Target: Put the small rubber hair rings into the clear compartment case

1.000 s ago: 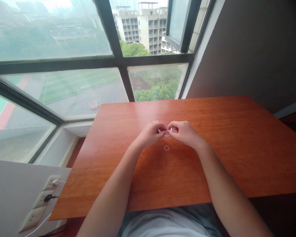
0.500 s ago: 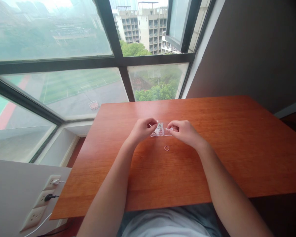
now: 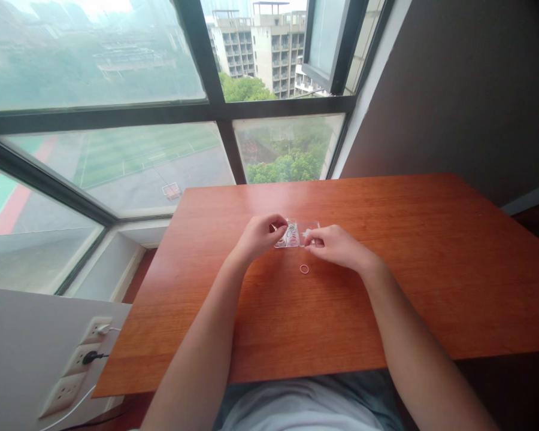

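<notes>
A small clear plastic box (image 3: 295, 233) with several thin rings inside lies on the wooden table (image 3: 431, 263), its lid swung out to the right. My left hand (image 3: 259, 235) pinches the box's left edge with curled fingers. My right hand (image 3: 336, 246) has its fingers closed on the lid's near right edge. One loose pale ring (image 3: 304, 269) lies flat on the table just in front of the box, between my two wrists, touching neither hand.
The table's far edge meets a large window (image 3: 161, 149) with a dark frame. A dark wall (image 3: 467, 90) stands at the right. A white power strip (image 3: 78, 362) with plugged cables sits on the sill at lower left.
My hands moved apart from a tight pinch together. The clear box came into view and its lid swung out to the right; my right hand shifted right and slightly nearer. The loose ring stayed put.
</notes>
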Demonstrator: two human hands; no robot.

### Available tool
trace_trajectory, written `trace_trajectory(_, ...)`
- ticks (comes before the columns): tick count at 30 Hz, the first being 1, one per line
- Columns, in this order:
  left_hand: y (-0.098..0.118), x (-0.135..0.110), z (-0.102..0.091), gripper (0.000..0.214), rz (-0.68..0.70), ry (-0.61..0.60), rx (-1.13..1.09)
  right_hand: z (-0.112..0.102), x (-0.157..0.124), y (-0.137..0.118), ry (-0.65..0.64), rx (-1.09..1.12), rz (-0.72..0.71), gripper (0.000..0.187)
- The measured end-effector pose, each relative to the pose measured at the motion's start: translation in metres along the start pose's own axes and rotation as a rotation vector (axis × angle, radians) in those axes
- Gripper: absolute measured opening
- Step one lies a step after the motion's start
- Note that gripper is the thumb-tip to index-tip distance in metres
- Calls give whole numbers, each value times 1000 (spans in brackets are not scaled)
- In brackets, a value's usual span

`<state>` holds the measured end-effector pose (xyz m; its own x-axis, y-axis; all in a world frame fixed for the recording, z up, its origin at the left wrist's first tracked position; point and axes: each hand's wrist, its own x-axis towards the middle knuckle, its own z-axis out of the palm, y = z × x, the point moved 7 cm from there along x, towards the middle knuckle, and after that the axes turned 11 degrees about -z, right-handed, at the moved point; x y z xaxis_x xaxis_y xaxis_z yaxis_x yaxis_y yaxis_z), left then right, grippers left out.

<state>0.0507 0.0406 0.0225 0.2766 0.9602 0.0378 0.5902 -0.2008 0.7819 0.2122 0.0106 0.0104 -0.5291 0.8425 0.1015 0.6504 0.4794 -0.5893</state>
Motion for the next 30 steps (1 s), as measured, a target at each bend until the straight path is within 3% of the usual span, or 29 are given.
trace_trajectory(6,1,0,0,17,6,-4,2,17,-4,-9,-243,13,-3,14)
trace_trajectory(10,-1,1,0,18,-10,-5,-1,25,-5,-12,-326,-154,34,11)
trace_trajectory(14,-2,1,0,18,-11,-9,-9,28,-4,-13,-314,-280,37,12)
trace_trajectory(24,1,0,-2,19,3,1,-10,25,-3,-12,-188,-137,-46,7)
trace_trajectory(30,1,0,-3,16,8,5,-11,-2,0,-16,49,-16,-51,10)
